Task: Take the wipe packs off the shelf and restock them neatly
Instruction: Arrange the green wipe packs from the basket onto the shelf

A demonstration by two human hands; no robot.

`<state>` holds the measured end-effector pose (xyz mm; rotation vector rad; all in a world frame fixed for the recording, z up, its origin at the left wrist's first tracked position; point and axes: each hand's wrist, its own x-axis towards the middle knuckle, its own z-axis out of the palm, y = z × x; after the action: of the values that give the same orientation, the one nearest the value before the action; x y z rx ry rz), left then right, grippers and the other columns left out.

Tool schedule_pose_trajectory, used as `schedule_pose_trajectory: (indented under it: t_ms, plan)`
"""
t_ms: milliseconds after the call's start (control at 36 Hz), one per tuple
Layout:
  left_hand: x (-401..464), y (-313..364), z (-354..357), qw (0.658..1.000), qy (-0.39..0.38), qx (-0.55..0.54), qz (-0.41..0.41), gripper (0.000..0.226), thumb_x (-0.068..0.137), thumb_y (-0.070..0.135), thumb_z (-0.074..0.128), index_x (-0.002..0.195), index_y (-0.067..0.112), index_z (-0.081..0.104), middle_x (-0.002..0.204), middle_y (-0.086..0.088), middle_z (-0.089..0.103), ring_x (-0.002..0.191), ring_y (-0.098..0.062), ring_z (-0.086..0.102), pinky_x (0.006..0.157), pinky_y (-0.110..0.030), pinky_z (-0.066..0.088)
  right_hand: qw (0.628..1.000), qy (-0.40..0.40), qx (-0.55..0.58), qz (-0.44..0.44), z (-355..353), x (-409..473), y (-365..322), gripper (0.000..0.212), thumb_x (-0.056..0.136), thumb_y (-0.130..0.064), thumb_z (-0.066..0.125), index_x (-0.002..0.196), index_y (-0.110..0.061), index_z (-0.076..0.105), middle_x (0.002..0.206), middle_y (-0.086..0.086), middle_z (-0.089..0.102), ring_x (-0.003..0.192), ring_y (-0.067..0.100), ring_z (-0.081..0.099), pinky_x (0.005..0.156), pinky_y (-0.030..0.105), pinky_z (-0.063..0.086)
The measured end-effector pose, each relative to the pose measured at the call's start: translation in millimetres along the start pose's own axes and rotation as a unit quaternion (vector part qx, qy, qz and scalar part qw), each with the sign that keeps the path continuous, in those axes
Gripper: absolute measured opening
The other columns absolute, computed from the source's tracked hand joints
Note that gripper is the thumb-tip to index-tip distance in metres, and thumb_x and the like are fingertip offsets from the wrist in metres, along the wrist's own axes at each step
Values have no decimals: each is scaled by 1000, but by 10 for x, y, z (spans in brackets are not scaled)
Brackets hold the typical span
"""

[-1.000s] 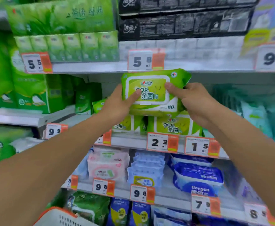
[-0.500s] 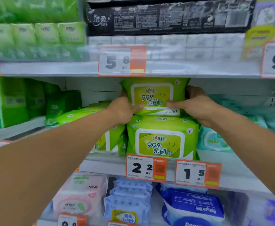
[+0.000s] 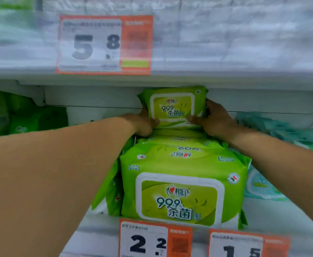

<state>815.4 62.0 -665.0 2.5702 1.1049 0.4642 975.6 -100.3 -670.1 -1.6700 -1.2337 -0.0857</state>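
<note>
Pushed deeper since a moment ago, the top pack [image 3: 172, 106] now sits upright atop the stack [image 3: 179, 182], left hand [image 3: 142, 124] and right hand [image 3: 214, 119] gripping its sides, seemingly touching the shelf [image 3: 244, 80] above.

We hold a green wipe pack [image 3: 172, 106] upright at the back of the shelf [image 3: 100, 232], just under the shelf above — our left hand [image 3: 142, 123] grips its left edge, our right hand [image 3: 215, 119] its right, thumbs on its front. It sits atop a stack of green wipe packs [image 3: 181, 184], the front one facing us. Pale teal packs [image 3: 259, 186] lie just beside the stack on the right, darker green packs [image 3: 22, 117] well apart on the left. Orange price tags read 5.8 [image 3: 103, 45] above, 2.2 [image 3: 154, 242] and 1.5 [image 3: 248, 245] below.
</note>
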Motion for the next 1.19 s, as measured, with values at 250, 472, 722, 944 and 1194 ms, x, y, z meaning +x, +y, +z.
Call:
schedule_pose_trajectory:
  t_ms: [250,472,722,944,1194]
  plan:
    - [676,-184,174,999,-13,-35,4,116,50,95,24,149,49,-17,163,-3,21,144,-33,33,117,-48,28,996,34,-67,57,61,222,179,60,87,-34,75,140,-21,53,134,4,63,121,28,59,106,40,46]
    - [356,-36,92,999,-11,-35,4,83,94,68,34,153,39,-16,164,-6,17,146,-34,26,119,-45,24,992,1,-78,96,34,193,149,60,94,-39,65,145,-14,43,143,9,54,125,30,54,103,42,46]
    - [-476,-23,-216,998,-3,-16,56,60,103,35,47,155,18,22,158,-3,33,141,-19,34,95,-17,26,990,11,-48,135,-222,-180,-45,82,91,-52,64,155,-14,30,159,7,34,135,28,49,114,43,39]
    - [-1885,-236,-320,979,142,-31,141,32,100,36,53,125,21,65,122,-3,68,105,-22,65,83,-15,43,999,38,-9,36,-454,-1562,-648,29,100,-17,57,129,-15,64,123,4,66,99,7,61,82,10,49]
    - [-4022,-1586,573,975,131,-110,143,12,91,18,63,96,10,71,92,-1,71,88,-10,64,84,-22,48,989,-81,-53,-112,414,-3138,-1586,21,95,-36,56,108,-26,70,102,-3,68,82,5,62,79,14,49]
